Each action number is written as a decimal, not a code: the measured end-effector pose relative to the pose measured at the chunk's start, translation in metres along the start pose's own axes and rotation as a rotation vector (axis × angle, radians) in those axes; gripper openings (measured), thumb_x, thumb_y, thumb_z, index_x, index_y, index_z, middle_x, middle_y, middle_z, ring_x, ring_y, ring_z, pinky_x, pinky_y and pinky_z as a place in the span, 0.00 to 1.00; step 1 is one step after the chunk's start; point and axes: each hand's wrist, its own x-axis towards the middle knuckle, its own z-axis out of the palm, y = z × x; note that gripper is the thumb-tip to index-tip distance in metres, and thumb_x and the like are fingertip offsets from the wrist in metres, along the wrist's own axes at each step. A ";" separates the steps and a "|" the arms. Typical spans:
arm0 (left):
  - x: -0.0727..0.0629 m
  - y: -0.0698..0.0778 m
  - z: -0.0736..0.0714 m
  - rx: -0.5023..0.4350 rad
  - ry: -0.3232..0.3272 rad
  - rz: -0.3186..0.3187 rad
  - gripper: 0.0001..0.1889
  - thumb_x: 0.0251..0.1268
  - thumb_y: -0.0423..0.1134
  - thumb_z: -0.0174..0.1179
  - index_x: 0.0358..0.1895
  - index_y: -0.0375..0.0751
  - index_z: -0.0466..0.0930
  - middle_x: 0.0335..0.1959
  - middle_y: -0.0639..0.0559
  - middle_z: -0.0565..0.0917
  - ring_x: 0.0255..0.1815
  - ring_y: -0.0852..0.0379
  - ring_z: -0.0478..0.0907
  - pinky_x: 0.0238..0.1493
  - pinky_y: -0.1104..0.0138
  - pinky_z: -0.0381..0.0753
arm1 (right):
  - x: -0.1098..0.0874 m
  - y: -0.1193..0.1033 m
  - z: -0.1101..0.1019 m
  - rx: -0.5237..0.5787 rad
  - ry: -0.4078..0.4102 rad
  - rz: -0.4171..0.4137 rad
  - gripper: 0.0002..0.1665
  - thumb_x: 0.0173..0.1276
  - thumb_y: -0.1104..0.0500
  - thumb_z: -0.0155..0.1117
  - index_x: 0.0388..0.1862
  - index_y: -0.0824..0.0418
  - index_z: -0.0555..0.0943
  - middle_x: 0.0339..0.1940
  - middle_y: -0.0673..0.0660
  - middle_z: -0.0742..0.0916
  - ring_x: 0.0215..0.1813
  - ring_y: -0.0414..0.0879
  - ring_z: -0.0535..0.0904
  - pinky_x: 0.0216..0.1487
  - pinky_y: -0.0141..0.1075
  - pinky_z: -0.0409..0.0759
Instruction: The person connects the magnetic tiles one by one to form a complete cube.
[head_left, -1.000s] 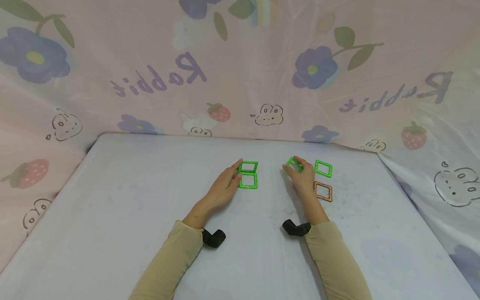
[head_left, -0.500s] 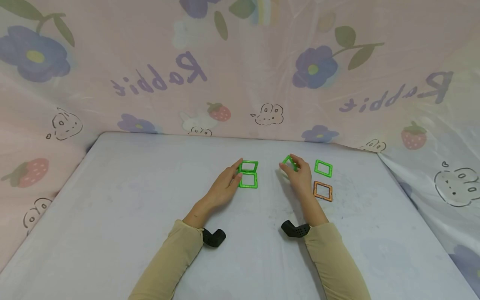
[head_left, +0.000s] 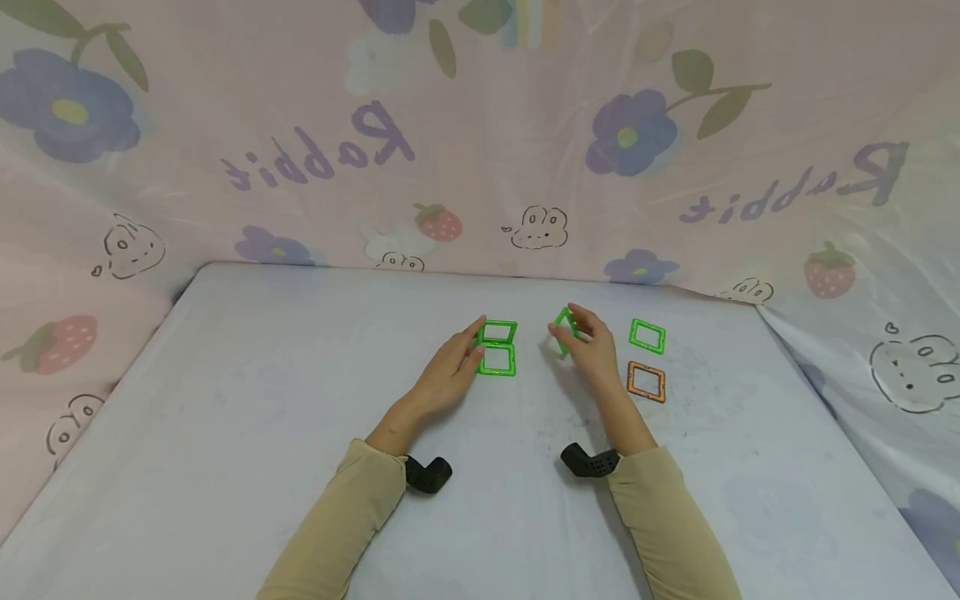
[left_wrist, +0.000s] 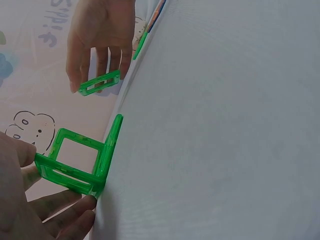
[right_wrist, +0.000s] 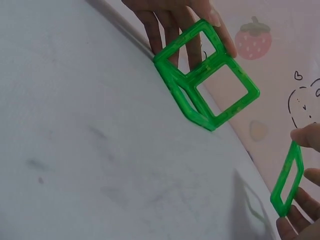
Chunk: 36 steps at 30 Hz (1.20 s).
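Observation:
Several green square magnetic tiles, hollow in the middle, are joined into an open box shape (right_wrist: 215,63). One lies flat on the table, and others stand up from it at the left and back. My left hand (head_left: 442,377) holds the upright left side of this shape, thumb at one edge and fingers at the other. To its right, my right hand (head_left: 597,354) pinches a single green square tile (right_wrist: 284,172) between thumb and fingers. That tile is tilted on edge, raised off the table, and apart from the joined tiles.
Right of my right hand, a loose green tile (head_left: 648,323) lies flat on the white table (head_left: 262,375), with an orange tile (head_left: 647,367) nearer me. A printed cloth curtain (head_left: 480,150) hangs behind the table and along its sides.
My right hand has moved left with its green tile, toward the joined tiles, and the tile has turned more upright. My left hand and the joined tiles have stayed in place.

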 end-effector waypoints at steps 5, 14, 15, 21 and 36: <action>0.000 0.000 0.000 0.001 -0.004 0.007 0.27 0.78 0.41 0.41 0.76 0.44 0.51 0.40 0.46 0.74 0.39 0.53 0.68 0.43 0.61 0.68 | 0.000 0.000 0.002 0.022 -0.029 -0.006 0.37 0.66 0.54 0.65 0.71 0.59 0.65 0.68 0.62 0.71 0.70 0.55 0.64 0.70 0.46 0.65; 0.001 -0.001 0.001 0.009 -0.001 0.001 0.27 0.78 0.41 0.41 0.76 0.44 0.51 0.36 0.48 0.72 0.36 0.54 0.66 0.40 0.63 0.67 | -0.010 -0.012 0.003 0.054 -0.103 -0.057 0.36 0.68 0.57 0.64 0.72 0.62 0.64 0.69 0.64 0.71 0.71 0.57 0.64 0.70 0.48 0.65; 0.001 -0.001 0.001 0.009 0.000 0.001 0.27 0.78 0.41 0.41 0.76 0.44 0.51 0.36 0.48 0.72 0.36 0.54 0.66 0.40 0.63 0.67 | -0.010 -0.012 0.003 0.053 -0.109 -0.062 0.35 0.68 0.57 0.64 0.72 0.61 0.65 0.69 0.64 0.71 0.71 0.56 0.64 0.70 0.48 0.65; 0.000 -0.001 0.000 0.004 0.004 0.000 0.27 0.78 0.41 0.41 0.76 0.43 0.51 0.38 0.48 0.73 0.37 0.55 0.67 0.42 0.63 0.68 | -0.005 0.000 0.006 0.066 -0.128 -0.079 0.36 0.67 0.54 0.65 0.72 0.58 0.65 0.68 0.61 0.72 0.71 0.54 0.65 0.69 0.48 0.66; 0.002 -0.002 0.002 0.001 0.007 -0.002 0.27 0.77 0.41 0.41 0.76 0.43 0.51 0.39 0.47 0.74 0.39 0.53 0.68 0.46 0.61 0.69 | -0.008 0.003 0.007 0.191 -0.204 -0.092 0.35 0.65 0.59 0.66 0.70 0.59 0.67 0.68 0.57 0.73 0.72 0.52 0.65 0.71 0.50 0.62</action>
